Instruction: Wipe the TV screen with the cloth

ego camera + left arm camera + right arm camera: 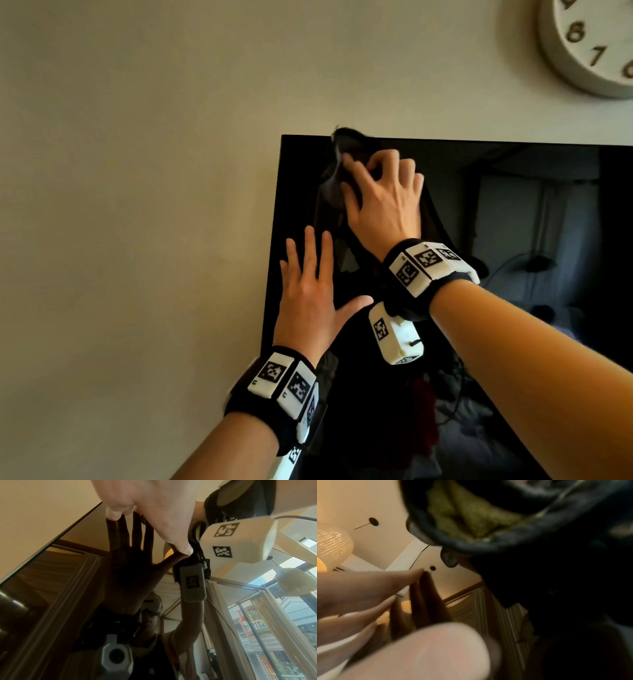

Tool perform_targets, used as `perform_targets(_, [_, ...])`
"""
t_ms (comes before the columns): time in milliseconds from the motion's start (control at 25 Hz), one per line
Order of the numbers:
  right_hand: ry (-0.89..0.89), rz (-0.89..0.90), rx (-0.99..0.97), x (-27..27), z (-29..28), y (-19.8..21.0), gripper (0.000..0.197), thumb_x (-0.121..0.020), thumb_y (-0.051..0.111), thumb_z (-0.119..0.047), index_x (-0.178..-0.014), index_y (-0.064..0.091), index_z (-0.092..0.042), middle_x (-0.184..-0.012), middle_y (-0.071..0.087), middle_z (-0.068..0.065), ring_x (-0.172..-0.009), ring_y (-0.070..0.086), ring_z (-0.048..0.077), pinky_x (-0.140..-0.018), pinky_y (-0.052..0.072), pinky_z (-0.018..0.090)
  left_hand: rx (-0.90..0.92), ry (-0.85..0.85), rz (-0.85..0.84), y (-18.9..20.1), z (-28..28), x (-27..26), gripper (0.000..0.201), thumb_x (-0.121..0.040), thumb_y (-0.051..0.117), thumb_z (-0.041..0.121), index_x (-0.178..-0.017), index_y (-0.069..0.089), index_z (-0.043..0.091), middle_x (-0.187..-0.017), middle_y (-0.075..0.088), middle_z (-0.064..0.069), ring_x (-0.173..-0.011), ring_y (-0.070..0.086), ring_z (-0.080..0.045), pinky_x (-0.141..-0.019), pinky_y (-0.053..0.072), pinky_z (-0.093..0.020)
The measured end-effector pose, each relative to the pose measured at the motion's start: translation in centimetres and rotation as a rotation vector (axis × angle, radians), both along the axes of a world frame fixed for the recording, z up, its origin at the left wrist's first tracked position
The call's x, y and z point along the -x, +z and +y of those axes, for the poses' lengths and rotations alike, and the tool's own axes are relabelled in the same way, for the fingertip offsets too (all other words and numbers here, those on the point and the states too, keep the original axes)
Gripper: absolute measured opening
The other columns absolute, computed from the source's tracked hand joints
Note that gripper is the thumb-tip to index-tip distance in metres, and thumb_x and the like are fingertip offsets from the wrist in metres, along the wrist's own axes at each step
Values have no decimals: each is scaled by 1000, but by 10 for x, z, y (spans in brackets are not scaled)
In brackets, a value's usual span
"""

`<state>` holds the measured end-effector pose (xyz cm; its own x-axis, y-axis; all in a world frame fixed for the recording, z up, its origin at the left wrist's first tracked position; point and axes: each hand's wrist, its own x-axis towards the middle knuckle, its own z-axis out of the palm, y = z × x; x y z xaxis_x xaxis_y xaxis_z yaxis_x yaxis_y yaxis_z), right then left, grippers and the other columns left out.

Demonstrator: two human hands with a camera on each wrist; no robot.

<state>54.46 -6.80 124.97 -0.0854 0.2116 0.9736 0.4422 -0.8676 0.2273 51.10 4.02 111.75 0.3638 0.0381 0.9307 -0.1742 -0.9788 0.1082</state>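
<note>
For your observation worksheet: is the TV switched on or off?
Off. The TV screen is black in the head view and shows only mirror reflections of the room and the flat left hand.

Black wristbands (407,291), white marker-printed blocks (286,380), bare forearms.

My right hand (383,202) presses the cloth (337,171) on the TV screen (513,212) near its upper left corner. My left hand (308,301) lies flat below it, on the screen's left edge. A clock (589,44) hangs on the wall (137,171), up right.
</note>
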Motion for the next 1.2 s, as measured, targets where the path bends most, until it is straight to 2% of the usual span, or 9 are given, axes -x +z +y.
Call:
perform_targets(200, [10, 11, -71, 0, -26, -6, 36, -95, 51, -35, -130, 54, -27, -111, 48, 8, -92, 37, 25, -76, 30, 33, -32, 23, 10, -3, 2, 1, 102, -82, 33, 79, -153, 22, 6, -159, 20, -22, -143, 21, -48, -109, 30, -59])
perform_targets(320, [3, -12, 58, -4, -43, -12, 38, -95, 52, -31, -132, 54, -24, -109, 50, 9, -89, 39, 26, -75, 37, 38, -5, 1, 19, -2, 0, 3, 103, -82, 35, 79, -153, 21, 7, -160, 17, -21, -144, 18, -49, -108, 32, -62])
perform_targets(440, [39, 7, -113, -1, -61, -10, 42, -93, 54, -30, -135, 52, -26, -109, 49, 9, -90, 39, 26, -76, 34, 36, 57, -38, 98, 2, -12, 11, 108, -78, 37, 83, -156, 11, 14, -164, 3, -15, -146, 6, -50, -110, 25, -66])
perform_targets(560, [-16, 9, 6, -1, -81, -11, 44, -93, 54, -35, -137, 50, -27, -111, 48, 9, -91, 38, 26, -77, 37, 38, 68, -17, 174, 9, -35, 21, 116, -69, 40, 90, -156, -2, 24, -164, -8, -8, -146, -1, -50, -108, 24, -68])
perform_targets(680, [19, 63, -171, 1, -106, -1, 46, -93, 53, -36, -138, 48, -30, -113, 47, 9, -94, 38, 27, -81, 33, 37, 76, -31, 205, 21, -71, 24, 125, -63, 48, 90, -155, -8, 27, -164, -13, -3, -147, -7, -47, -110, 20, -68])
perform_targets(840, [-50, 35, -26, -3, -129, -6, 47, -94, 52, -40, -139, 45, -31, -114, 45, 8, -94, 36, 26, -80, 35, 38, 125, -4, 274, 26, -103, 22, 134, -55, 54, 89, -154, -13, 28, -162, -20, -1, -146, -12, -47, -110, 19, -70])
perform_targets(960, [-5, 95, -185, -2, -145, 0, 49, -94, 51, -39, -141, 42, -32, -115, 44, 9, -97, 36, 27, -83, 33, 38, 115, 17, 272, 21, -104, 17, 134, -52, 46, 90, -154, -15, 28, -162, -21, -2, -145, -12, -48, -108, 19, -71])
perform_targets(1120, [-90, 36, 22, -5, -150, -12, 49, -94, 51, -41, -141, 43, -30, -115, 46, 9, -94, 35, 26, -79, 36, 39, 123, 11, 266, 20, -102, 15, 133, -52, 45, 90, -155, -12, 28, -163, -17, -2, -146, -9, -48, -107, 21, -71])
perform_targets(1200, [-49, 87, -152, -4, -158, -4, 50, -94, 50, -41, -142, 42, -31, -116, 44, 9, -96, 35, 27, -81, 35, 38, 122, 3, 271, 19, -102, 16, 132, -51, 44, 91, -154, -12, 29, -163, -17, -2, -146, -9, -47, -108, 21, -71])
